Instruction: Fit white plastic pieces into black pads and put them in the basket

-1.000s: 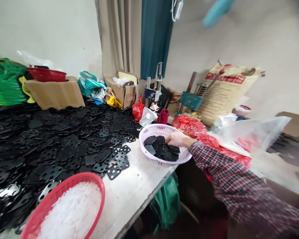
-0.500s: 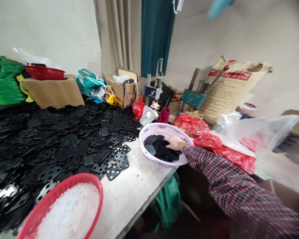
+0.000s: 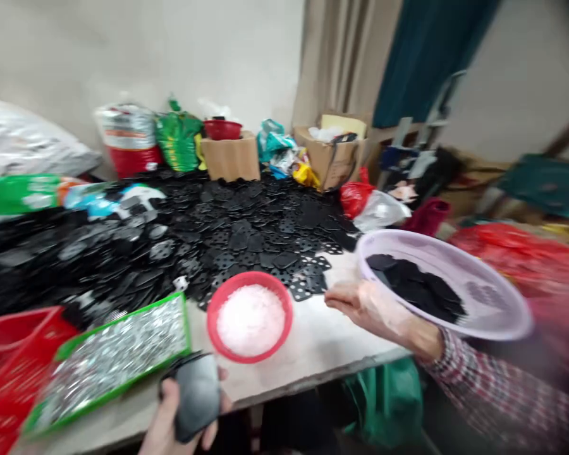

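Clamps black plate (image 3: 198, 398) in left hand (image 3: 165, 422) at bottom of view, by front table edge, thumb one side, fingers the other; cannot tell whether single or stacked. Stretches right hand (image 3: 370, 309) leftward above white tabletop (image 3: 313, 347), just in front of lilac basket (image 3: 493, 316); keeps fingers side by side, underside hidden, so cannot tell about any grip there. Wears checked sleeve (image 3: 493, 379) on right arm, blurred. Has green bag (image 3: 391, 398) below table edge, under right forearm. Shows green-rimmed tray (image 3: 186, 322) of silvery bits just beyond left hand, beside red crate (image 3: 23, 366) at far left. Places red basket (image 3: 214, 322) of white bits between tray and lilac basket. Includes more black plates inside lilac basket, red bags (image 3: 521, 253) right of it. Spreads big pile (image 3: 237, 237) of black plates, some with holes, behind. Ends with cardboard boxes (image 3: 232, 159), red bowl (image 3: 222, 130) on one, curtains (image 3: 346, 50) at back.
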Tool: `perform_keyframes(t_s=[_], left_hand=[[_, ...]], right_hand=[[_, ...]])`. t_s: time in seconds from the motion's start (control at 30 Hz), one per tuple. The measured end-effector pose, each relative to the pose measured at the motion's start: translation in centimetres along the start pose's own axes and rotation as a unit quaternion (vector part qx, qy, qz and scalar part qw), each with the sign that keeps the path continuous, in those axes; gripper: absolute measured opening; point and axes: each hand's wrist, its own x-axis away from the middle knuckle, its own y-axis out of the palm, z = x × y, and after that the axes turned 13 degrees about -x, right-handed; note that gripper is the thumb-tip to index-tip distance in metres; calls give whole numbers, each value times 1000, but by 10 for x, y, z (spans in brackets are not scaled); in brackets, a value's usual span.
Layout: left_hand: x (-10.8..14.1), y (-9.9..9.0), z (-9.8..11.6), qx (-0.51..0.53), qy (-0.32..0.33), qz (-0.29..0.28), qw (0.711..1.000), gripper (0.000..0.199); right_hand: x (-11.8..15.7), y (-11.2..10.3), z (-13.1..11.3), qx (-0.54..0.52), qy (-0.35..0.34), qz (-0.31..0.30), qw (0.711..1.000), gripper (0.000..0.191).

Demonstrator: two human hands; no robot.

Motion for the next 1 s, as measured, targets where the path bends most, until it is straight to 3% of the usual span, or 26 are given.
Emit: perform_keyframes(t_s=[0.03, 0.13, 0.27, 0.43, 0.53, 0.63, 0.7, 0.77, 0.83, 0.93, 1.0], left_hand=[[5, 6, -3, 9, 2, -2, 1000, 67], [15, 18, -15, 51, -17, -81, 995, 66], [17, 13, -21, 91, -7, -94, 991, 63], [23, -4, 5, 109, 32, -95, 989, 53], [22, -6, 14, 131, 47, -68, 988, 48], [16, -2, 17, 136, 47, -50, 988, 46], [11, 5, 23, 115, 47, -57, 991, 45], [8, 13, 32, 97, 47, -54, 993, 45], [7, 23, 38, 97, 48, -25, 994, 44], [7, 32, 34, 109, 26, 18, 994, 48], [4, 31, 24, 114, -24, 23, 993, 53]], right_hand=[[-5, 19, -3, -7, 6, -19, 1000, 31], [-23, 70, 11, -33, 41, -13, 999, 33], [-49, 104, 39, 14, 78, 3, 997, 31], [-61, 98, 33, 48, 63, -24, 997, 28], [-59, 85, 13, -14, 94, 69, 993, 28], [-56, 80, -13, -91, 52, 130, 986, 28], [-56, 84, -34, -71, -6, 91, 993, 27], [-59, 92, -56, 7, -42, 11, 999, 25], [-66, 102, -73, 71, -24, -77, 994, 19], [-78, 116, -87, 73, 13, -122, 990, 15], [-85, 122, -89, 56, 25, -144, 988, 15]])
